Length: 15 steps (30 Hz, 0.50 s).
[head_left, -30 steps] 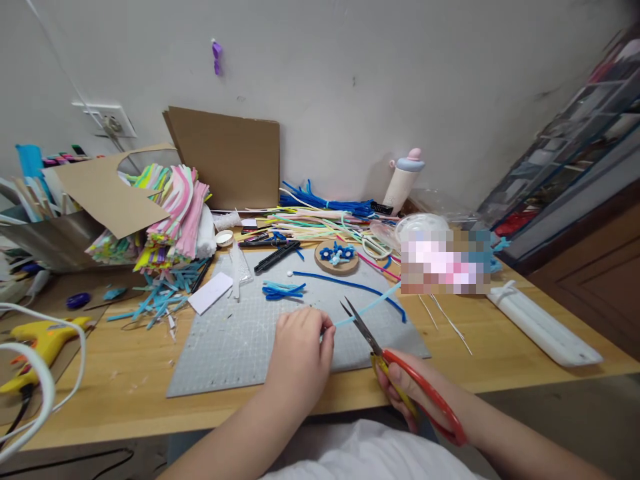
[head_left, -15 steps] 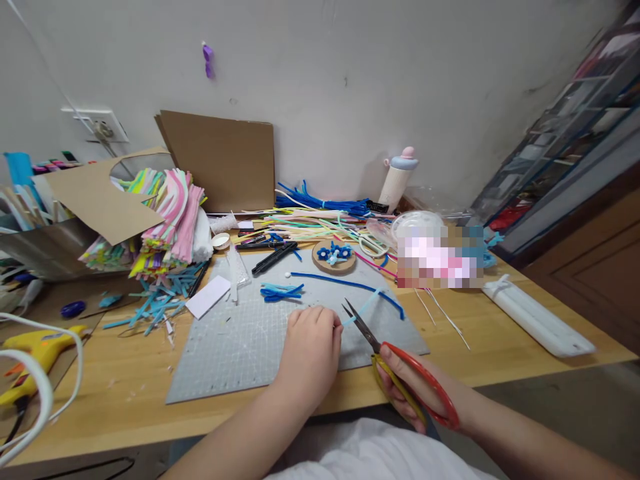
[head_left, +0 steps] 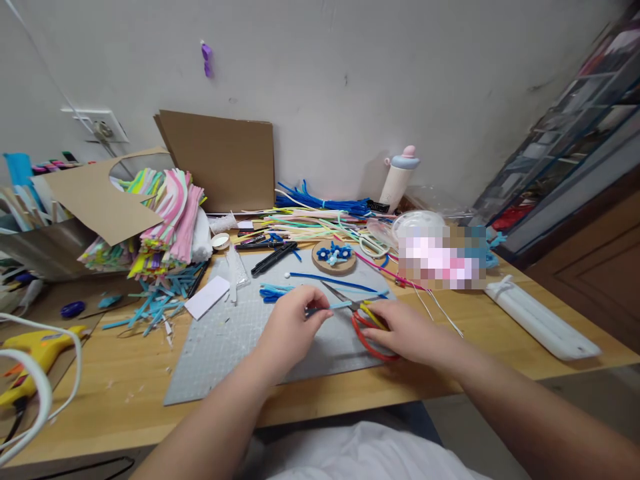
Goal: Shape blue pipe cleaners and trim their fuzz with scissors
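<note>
My left hand (head_left: 293,327) is closed in a pinch on a light blue pipe cleaner (head_left: 343,305) above the cutting mat (head_left: 225,353). My right hand (head_left: 407,330) has its fingers on the red and yellow handles of the scissors (head_left: 361,339), whose blades point left over the mat. Just behind the blades lies a dark blue pipe cleaner (head_left: 325,279). Folded blue pipe cleaner pieces (head_left: 271,293) are partly hidden by my left hand. Blue flowers (head_left: 334,253) rest on a round wood slice (head_left: 345,269) farther back.
Loose pipe cleaners (head_left: 300,227) and a dark blue bundle (head_left: 323,204) lie along the wall. A bottle (head_left: 395,187) stands at the back right. On the left are a yellow glue gun (head_left: 43,353), light blue scraps (head_left: 163,303) and a white card (head_left: 207,297). A white wrapped package (head_left: 545,320) lies right.
My right hand has moved up and forward, bringing the scissors down over the mat with blades turned left. My left hand has shifted slightly left and forward with the light blue pipe cleaner.
</note>
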Each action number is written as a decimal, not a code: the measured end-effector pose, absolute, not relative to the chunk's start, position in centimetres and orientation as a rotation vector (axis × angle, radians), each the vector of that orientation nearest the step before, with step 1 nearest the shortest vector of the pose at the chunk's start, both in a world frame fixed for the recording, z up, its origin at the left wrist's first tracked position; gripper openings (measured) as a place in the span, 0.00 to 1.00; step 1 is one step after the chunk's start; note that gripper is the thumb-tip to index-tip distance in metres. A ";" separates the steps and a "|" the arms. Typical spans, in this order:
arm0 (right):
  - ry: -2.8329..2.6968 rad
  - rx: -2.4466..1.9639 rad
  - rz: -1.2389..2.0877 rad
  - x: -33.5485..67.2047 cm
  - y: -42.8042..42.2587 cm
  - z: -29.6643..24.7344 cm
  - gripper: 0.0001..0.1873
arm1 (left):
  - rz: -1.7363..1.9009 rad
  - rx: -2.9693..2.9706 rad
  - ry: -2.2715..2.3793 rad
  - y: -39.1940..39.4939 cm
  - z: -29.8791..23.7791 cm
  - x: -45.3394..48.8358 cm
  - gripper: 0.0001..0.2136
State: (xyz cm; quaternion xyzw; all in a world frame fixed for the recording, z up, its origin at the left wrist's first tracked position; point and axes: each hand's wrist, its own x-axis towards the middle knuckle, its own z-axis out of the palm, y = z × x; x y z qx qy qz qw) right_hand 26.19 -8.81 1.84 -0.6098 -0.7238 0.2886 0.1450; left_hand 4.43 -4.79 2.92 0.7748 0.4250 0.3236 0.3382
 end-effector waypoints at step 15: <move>-1.626 -1.360 1.217 20.7 -3.6 1.6 0.17 | 0.863 1.675 1.038 -1.0 2.4 3.0 0.12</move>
